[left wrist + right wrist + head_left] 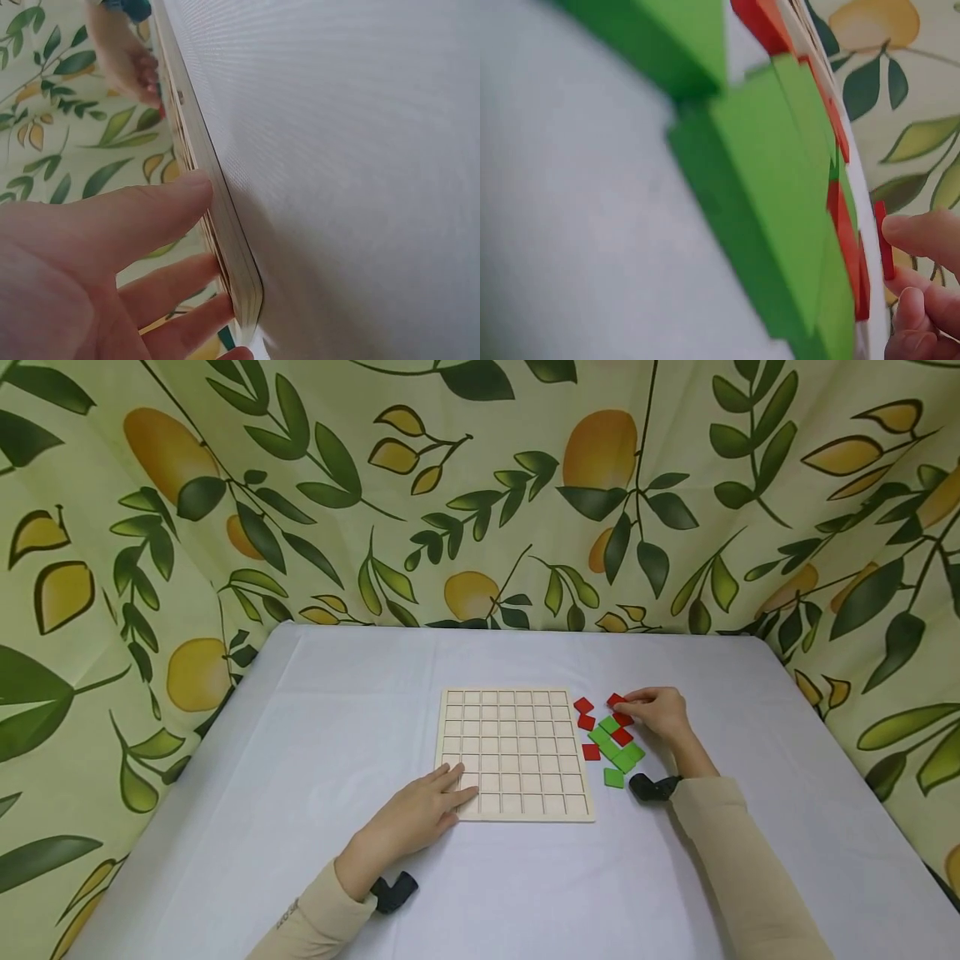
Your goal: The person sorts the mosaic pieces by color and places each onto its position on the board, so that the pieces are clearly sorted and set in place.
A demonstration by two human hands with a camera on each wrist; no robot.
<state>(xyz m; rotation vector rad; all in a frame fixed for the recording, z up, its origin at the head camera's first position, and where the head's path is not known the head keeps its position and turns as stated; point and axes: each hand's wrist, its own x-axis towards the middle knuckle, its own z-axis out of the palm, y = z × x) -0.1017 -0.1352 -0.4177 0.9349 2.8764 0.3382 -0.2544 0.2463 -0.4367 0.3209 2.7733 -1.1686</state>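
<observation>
A wooden grid board [515,756] lies flat on the table, its squares bare. My left hand [412,814] rests with spread fingers on the board's lower left corner; in the left wrist view the thumb of that hand [97,255] lies along the board's edge [217,202]. Right of the board, my right hand [660,714] pinches a red tile [617,700] at the far end of the loose tiles. The right wrist view shows this red tile [885,240] upright between thumb and finger of the hand [926,281]. Several green tiles [624,760] and red tiles [591,752] lie beside the board.
A white cloth [337,718] covers the table. Behind it and at the sides hangs a curtain [465,485] printed with fruit and leaves. A black device is strapped at each wrist, one near the left sleeve [393,892] and one by the right [652,787].
</observation>
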